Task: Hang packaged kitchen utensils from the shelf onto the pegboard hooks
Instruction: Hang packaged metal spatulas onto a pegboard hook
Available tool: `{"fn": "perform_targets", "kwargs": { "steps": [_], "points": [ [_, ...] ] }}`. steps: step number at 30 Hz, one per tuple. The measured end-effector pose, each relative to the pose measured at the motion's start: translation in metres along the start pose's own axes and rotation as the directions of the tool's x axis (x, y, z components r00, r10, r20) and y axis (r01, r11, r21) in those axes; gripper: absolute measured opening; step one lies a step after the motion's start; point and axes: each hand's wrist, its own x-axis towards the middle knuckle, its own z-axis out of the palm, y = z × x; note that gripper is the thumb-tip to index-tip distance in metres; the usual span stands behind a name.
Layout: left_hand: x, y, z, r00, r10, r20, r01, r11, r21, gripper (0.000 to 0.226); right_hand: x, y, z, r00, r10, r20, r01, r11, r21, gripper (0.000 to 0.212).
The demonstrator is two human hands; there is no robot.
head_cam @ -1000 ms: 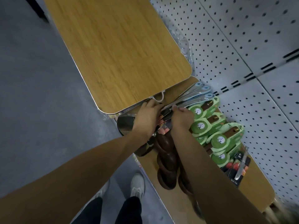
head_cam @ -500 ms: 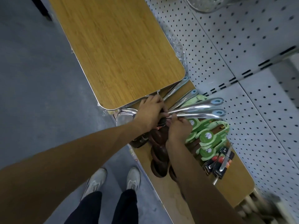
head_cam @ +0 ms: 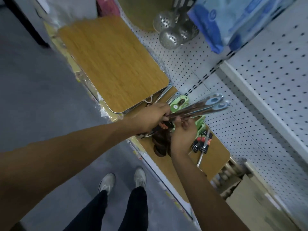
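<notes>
Both the left hand (head_cam: 152, 116) and right hand (head_cam: 183, 132) gripped a bundle of ladles (head_cam: 200, 109) above the shelf (head_cam: 216, 152); none hung on the pegboard (head_cam: 250, 97) yet.

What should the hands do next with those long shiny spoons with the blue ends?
Probably lift the bundle of utensils up toward the pegboard. The left hand grips the handles and the right hand pinches them from below, so they seem held clear of the shelf. Their blue hanging ends already point at the bare board.
</notes>
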Motion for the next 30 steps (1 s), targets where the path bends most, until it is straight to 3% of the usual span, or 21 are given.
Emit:
{"fn": "perform_targets", "kwargs": {
  "steps": [2, 3, 6, 13, 17, 20, 30],
  "points": [
    [-0.021, 0.026, -0.017, 0.998, -0.033, 0.054, 0.034, 0.999, -0.024, 0.006, -0.018, -0.022, -0.025, 1.000, -0.026, -0.001, 0.026, 1.000, -0.013, 0.007],
    [-0.030, 0.040, -0.026, 0.997, -0.047, 0.066, 0.047, 0.999, -0.006, 0.013, -0.027, -0.032, -0.038, 0.999, -0.036, 0.003, 0.036, 0.999, -0.010, 0.007],
    [-0.054, 0.082, -0.051, 0.995, 0.017, 0.094, -0.021, 0.999, 0.040, 0.004, -0.050, -0.059, -0.078, 0.997, -0.074, 0.016, 0.074, 0.997, -0.020, 0.007],
    [-0.081, 0.195, -0.084, 0.981, 0.175, 0.087, -0.177, 0.984, 0.004, 0.022, -0.094, -0.121, -0.184, 0.993, -0.110, -0.035, 0.108, 0.992, -0.064, 0.023],
    [-0.092, 0.252, -0.087, 0.955, 0.285, 0.088, -0.283, 0.959, -0.034, 0.025, -0.115, -0.144, -0.242, 0.993, -0.089, -0.073, 0.083, 0.993, -0.087, 0.021],
    [-0.101, 0.291, -0.083, 0.930, 0.352, 0.100, -0.346, 0.935, -0.079, 0.007, -0.128, -0.153, -0.285, 0.991, -0.087, -0.098, 0.084, 0.996, -0.032, 0.014],
    [-0.129, 0.412, -0.044, 0.891, 0.428, 0.153, -0.411, 0.902, -0.133, 0.023, -0.171, -0.151, -0.429, 0.973, -0.128, -0.192, 0.131, 0.991, 0.005, 0.009]
  ]
}}
